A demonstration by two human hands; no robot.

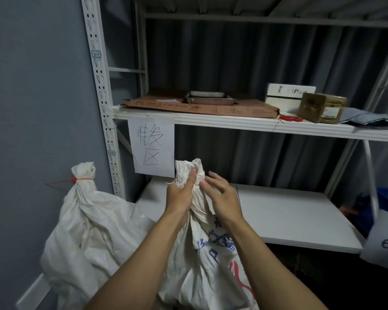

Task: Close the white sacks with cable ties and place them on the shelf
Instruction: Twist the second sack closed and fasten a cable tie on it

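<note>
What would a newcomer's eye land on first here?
At centre, the left hand grips the bunched neck of a white sack while the right hand touches it, fingers loose. To its left stands a second sack tied with a red cable tie; a handwritten sign hangs from the shelf above.

Dim, cool, even light, no glare, palest on the white sack (202, 260) your left hand (180, 195) grips and the shelf board (300, 211) right of your right hand (222, 198), black shadow beneath that board, right fingertips (211, 174) slightly smeared, upright post (100, 97) up-left of your hands bowed by the lens, far-right edge soft and darkened
</note>
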